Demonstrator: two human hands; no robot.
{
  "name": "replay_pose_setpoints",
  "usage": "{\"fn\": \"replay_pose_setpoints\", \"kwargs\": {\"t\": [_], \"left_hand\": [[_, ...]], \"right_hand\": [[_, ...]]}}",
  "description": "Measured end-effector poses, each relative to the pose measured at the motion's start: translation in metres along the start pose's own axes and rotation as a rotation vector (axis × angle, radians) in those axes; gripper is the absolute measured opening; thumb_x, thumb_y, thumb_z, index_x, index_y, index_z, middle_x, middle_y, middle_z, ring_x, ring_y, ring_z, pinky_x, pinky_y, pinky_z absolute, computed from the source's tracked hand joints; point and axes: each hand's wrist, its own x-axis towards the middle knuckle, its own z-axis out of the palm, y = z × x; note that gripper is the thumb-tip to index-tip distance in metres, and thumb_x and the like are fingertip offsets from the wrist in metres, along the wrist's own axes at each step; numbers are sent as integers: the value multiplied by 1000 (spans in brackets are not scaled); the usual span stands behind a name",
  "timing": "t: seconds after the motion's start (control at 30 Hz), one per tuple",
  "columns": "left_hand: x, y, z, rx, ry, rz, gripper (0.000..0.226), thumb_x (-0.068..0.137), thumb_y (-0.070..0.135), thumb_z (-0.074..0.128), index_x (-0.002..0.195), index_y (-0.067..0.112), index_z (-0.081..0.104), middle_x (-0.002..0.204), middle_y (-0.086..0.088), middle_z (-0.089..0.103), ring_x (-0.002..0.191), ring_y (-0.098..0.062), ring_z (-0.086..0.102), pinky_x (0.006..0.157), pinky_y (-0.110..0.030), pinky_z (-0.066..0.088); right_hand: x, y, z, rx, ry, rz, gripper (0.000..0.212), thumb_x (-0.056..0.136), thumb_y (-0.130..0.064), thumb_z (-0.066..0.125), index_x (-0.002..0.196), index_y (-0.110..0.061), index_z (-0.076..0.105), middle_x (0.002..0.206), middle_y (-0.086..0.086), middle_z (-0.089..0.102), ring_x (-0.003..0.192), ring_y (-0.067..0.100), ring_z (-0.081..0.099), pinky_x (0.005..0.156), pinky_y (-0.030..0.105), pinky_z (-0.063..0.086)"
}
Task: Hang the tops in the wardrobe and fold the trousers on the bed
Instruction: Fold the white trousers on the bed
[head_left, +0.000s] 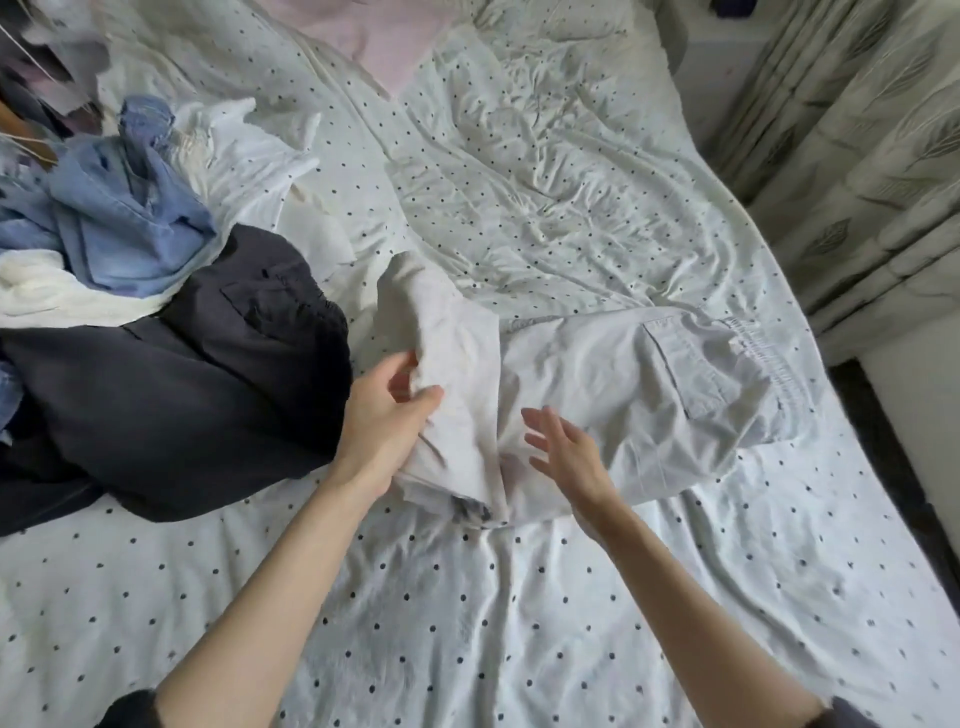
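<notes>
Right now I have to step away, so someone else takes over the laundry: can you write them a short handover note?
Left hand grips the folded-over leg of the pale trousers; right hand hovers open above them, holding nothing.
The pale trousers lie on the dotted bedsheet, partly folded, waistband to the right.
Dark trousers lie unfolded to the left, beside a pile with a blue shirt and white tops.
Left: finish this fold, fold the dark trousers, hang the tops.

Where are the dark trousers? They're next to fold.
In the head view, the dark trousers lie left on the bed, beside the left hand, below the blue garment.
</notes>
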Motion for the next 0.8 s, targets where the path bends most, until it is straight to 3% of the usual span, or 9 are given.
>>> {"fn": "replay_pose_setpoints", "kwargs": {"t": [0.1, 0.17, 0.3, 0.33, 0.43, 0.53, 0.63, 0.7, 0.8], "left_hand": [[3, 17, 71, 121, -51, 65, 38, 80, 4, 65, 108, 28, 55, 84, 24, 55, 74, 11, 56, 67, -2, 42], [4, 24, 128, 209, -164, 50, 39, 82, 6, 63, 120, 17, 57, 85, 18, 56, 76, -1, 57, 71, -11, 48], [-1, 12, 190, 275, -459, 44, 50, 94, 6, 52, 141, 9, 38, 128, -5, 52, 107, -12, 55, 76, 2, 38], [-1, 5, 193, 364, -387, 159, 46, 94, 6, 50, 140, 9, 41, 134, -9, 50, 117, -15, 51, 88, -2, 36], [7, -27, 176, 780, -153, 470, 44, 93, 10, 46, 137, 8, 46, 143, -12, 44, 136, -31, 35, 114, -40, 24], [3, -59, 154, 1097, -252, 422, 47, 97, 29, 30, 141, 18, 42, 154, -3, 24, 144, -32, 13, 115, -46, -1], [-6, -75, 144, 1136, -277, 476, 51, 92, 27, 27, 133, 14, 53, 146, -10, 40, 135, -39, 33, 113, -49, 18], [-7, -77, 138, 1077, -184, 509, 45, 91, 22, 37, 130, 10, 56, 143, -15, 42, 133, -40, 36, 112, -48, 20], [-5, -81, 129, 904, 42, 409, 47, 89, 6, 56, 136, 4, 47, 147, -19, 36, 137, -35, 32, 112, -41, 28]], "right_hand": [[1, -7, -50, 230, -14, 42, 40, 101, -39, 32, 120, -14, 58, 118, 2, 62, 101, 16, 62, 86, 31, 51], [9, -10, -88, 270, -20, 40, 41, 101, -41, 30, 121, -17, 56, 117, 2, 62, 97, 16, 63, 78, 29, 52], [28, -6, -130, 180, 53, 17, 28, 100, -37, 36, 113, -24, 58, 117, 1, 60, 98, 14, 60, 84, 31, 51], [33, -2, -136, 85, 94, -35, 27, 100, -32, 39, 113, -22, 60, 122, 3, 59, 103, 14, 58, 94, 30, 48], [44, 10, -134, -391, 159, -327, 36, 100, -20, 42, 134, -11, 51, 143, 7, 44, 129, 14, 41, 106, 12, 25], [54, 28, -114, -836, 56, -587, 45, 99, -18, 41, 143, -14, 37, 156, 11, 20, 145, 27, 12, 117, 33, 12], [64, 49, -106, -1150, -59, -603, 47, 102, -29, 30, 148, -25, 25, 159, 3, 2, 146, 26, -4, 118, 37, 3], [67, 59, -109, -1202, -54, -588, 46, 102, -33, 30, 148, -27, 27, 158, 1, 5, 146, 28, 0, 118, 40, 6], [64, 56, -110, -1179, 19, -657, 41, 95, -23, 52, 136, -16, 51, 150, 10, 34, 139, 38, 28, 111, 54, 27]]}}
